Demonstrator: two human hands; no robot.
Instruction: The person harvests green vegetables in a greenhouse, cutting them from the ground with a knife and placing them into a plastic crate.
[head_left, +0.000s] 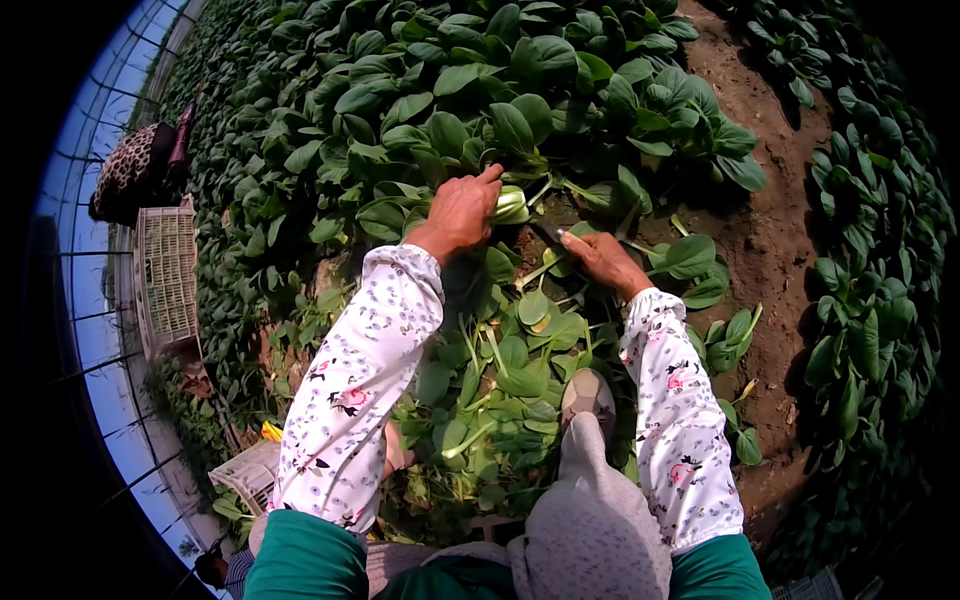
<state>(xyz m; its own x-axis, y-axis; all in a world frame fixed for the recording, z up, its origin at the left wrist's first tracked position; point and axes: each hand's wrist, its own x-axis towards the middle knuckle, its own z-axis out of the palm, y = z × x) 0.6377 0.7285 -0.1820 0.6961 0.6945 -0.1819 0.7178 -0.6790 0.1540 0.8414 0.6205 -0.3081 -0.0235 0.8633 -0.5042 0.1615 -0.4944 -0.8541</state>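
My left hand (463, 210) is closed around a head of bok choy (511, 205). The plant's pale, thick stalk base sticks out to the right of my fingers, and its leaves are partly hidden under the hand. Just right of the stalk base, my right hand (606, 261) grips a small knife (552, 229). Its dark blade points left toward the base, though whether it touches is unclear. Below both hands lie loose bok choy leaves (517, 375), spread over the ground around my shoe (589, 397).
Dense standing bok choy (450, 75) fills the bed ahead. A bare soil path (780, 225) runs along the right, with another planted row (862, 337) beyond. Plastic crates (166, 277) (251, 472) stand at left. A person in leopard print (129, 169) bends at far left; another person (232, 574) is lower left.
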